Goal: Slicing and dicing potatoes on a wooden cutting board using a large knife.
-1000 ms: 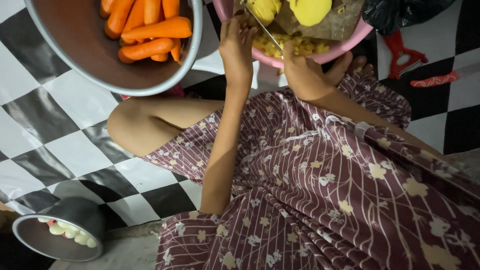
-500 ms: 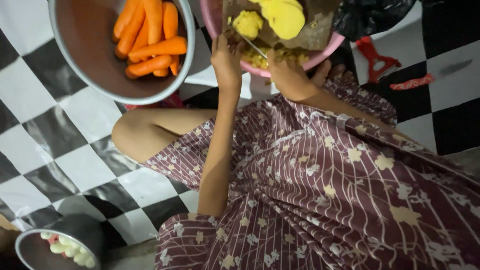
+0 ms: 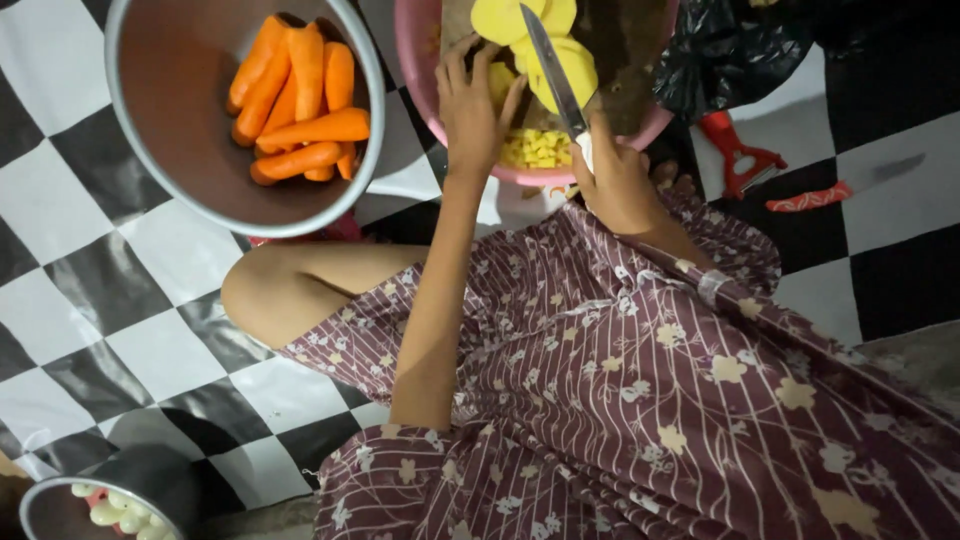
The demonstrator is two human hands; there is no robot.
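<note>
My right hand [image 3: 612, 182] grips a knife [image 3: 553, 75] whose blade points up over a wooden cutting board [image 3: 625, 55] laid across a pink basin [image 3: 420, 70]. Peeled yellow potato pieces [image 3: 545, 40] lie on the board, and small yellow cubes [image 3: 535, 150] sit in the basin below. My left hand [image 3: 470, 105] reaches over the basin's rim with its fingers spread, touching the potato pieces beside the blade. I sit on the floor in a maroon floral dress.
A metal bowl [image 3: 170, 130] holding several peeled carrots [image 3: 300, 100] stands to the left on the black and white checkered floor. A red peeler [image 3: 740, 155], a red-handled knife [image 3: 830, 192] and a black plastic bag [image 3: 725, 50] lie to the right. Another small metal bowl [image 3: 60, 495] sits bottom left.
The view has tipped down, so the bowls sit lower in the frame. My right hand has raised the knife so its blade stands over the potato pieces.
</note>
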